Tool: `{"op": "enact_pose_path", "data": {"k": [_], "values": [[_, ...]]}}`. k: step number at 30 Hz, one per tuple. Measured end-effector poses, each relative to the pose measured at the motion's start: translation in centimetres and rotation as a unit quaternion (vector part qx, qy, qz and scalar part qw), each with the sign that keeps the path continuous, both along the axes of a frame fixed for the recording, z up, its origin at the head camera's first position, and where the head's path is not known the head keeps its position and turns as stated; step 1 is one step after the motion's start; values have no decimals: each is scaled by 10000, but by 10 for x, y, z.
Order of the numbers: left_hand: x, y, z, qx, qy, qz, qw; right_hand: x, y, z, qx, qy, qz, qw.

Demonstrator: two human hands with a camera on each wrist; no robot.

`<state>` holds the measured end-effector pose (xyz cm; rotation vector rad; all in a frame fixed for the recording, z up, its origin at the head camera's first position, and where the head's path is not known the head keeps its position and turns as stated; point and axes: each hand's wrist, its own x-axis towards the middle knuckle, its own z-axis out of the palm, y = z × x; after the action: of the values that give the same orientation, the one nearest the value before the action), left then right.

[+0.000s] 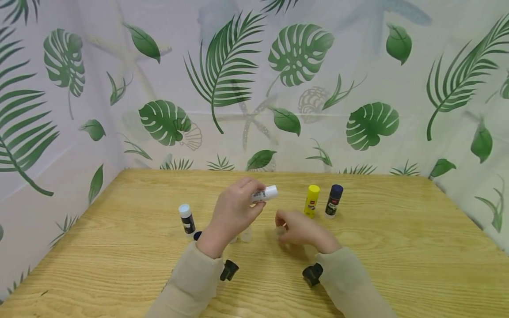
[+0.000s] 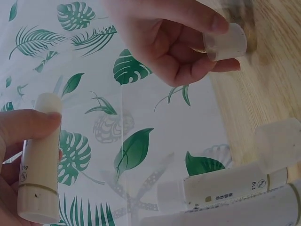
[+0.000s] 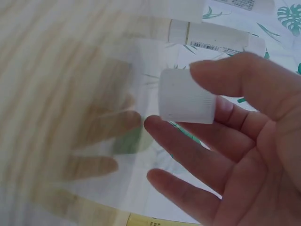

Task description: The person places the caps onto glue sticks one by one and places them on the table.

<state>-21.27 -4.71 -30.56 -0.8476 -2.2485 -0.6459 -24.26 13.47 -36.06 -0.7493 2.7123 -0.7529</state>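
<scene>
My left hand (image 1: 235, 205) holds a white glue stick (image 1: 265, 194) above the table, tilted in the head view; the tube (image 2: 40, 160) also shows at the left of the left wrist view. Lower and to the right, my right hand (image 1: 300, 229) pinches a small translucent white cap (image 3: 186, 96) between thumb and fingers, its other fingers spread in the right wrist view. The cap (image 2: 225, 42) is apart from the tube. Beyond the left forearm, translucent pieces (image 1: 246, 234) stand on the table, partly hidden by it in the head view.
A yellow glue stick (image 1: 312, 201) and a dark blue one (image 1: 334, 201) stand upright behind my right hand. To the left stands a dark tube with a pale top (image 1: 187, 218), beside a dark cap (image 1: 197, 235) partly behind my left wrist. A leaf-patterned cloth (image 1: 246, 145) backs the table.
</scene>
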Motion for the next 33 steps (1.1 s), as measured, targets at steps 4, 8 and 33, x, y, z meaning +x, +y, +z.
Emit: {"op": "enact_pose_path", "data": {"k": [4,8,33], "values": [[-1,1,0,-41,9,17,10000,2,3,4,-202,135,18,9997],[-1,1,-1,-59,29,30,10000,4,6,12,-502,408,52,9979],[-1,3,-2,-210,36,-120,9997,28,9,56,-1515,1348,-335,9787]]}}
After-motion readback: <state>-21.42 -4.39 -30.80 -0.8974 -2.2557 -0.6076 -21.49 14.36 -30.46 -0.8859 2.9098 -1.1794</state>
